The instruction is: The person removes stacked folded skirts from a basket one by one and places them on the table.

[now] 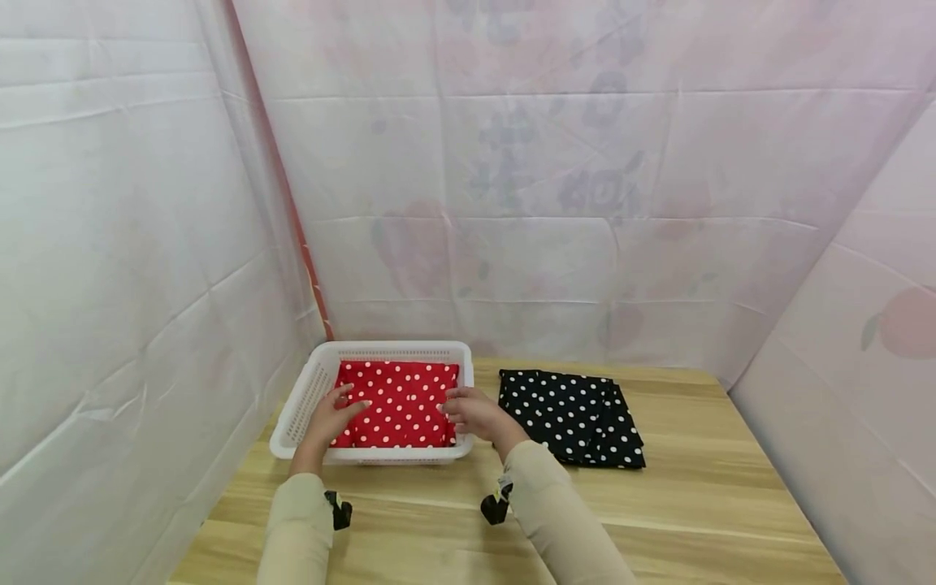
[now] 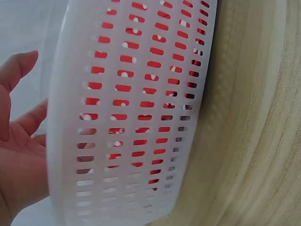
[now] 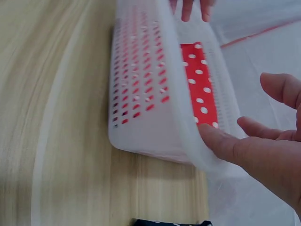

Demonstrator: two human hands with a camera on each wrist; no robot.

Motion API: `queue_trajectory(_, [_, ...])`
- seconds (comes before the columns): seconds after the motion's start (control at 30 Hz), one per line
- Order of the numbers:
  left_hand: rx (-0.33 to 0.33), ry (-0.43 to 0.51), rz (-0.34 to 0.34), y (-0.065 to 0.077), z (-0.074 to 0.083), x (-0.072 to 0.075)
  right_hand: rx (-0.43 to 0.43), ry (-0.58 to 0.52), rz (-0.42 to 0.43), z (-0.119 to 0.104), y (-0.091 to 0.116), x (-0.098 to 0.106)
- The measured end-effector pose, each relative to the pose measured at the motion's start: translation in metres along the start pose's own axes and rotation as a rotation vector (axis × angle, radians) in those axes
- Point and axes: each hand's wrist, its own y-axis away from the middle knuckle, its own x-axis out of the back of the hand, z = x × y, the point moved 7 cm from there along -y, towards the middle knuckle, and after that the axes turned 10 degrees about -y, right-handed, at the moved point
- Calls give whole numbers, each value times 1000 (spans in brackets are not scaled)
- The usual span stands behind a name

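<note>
A folded red cloth with white dots [image 1: 398, 406] lies inside a white plastic basket [image 1: 373, 457] on the table. My left hand [image 1: 331, 418] is over the basket's left part, thumb and fingers spread above the red cloth. Over the basket's right rim reaches my right hand [image 1: 478, 413], its fingers loosely extended towards the cloth's right edge. Neither hand grips anything. In the right wrist view, one finger of the right hand [image 3: 263, 141] overlaps the basket rim; whether it touches the cloth I cannot tell. A folded black cloth with white dots [image 1: 570, 416] lies right of the basket.
The wooden table [image 1: 702, 487] extends to the right and front. Pale printed sheeting [image 1: 526, 244] hangs behind the table and along both sides. The basket stands near the left sheeting. A small black device [image 1: 338, 510] is strapped at the left wrist, another [image 1: 496, 505] at the right.
</note>
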Motion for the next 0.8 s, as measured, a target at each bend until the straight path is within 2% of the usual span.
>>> queue_trajectory(0.13, [22,-29,8,-2,-8,3,-12,64,29,5,-2,-16])
queue_trajectory(0.2, [34,-29,41,-3,-12,6,-7,92,54,9,-3,-23])
queue_trajectory(0.4, [63,-16,108,-10,-18,11,-14,81,84,21,-5,-32])
queue_trajectory(0.67, [114,-67,32,-17,-25,6,-26,127,86,27,-11,-35])
queue_trajectory(0.8, [128,-95,26,-21,-25,3,-32,87,65,29,-16,-32])
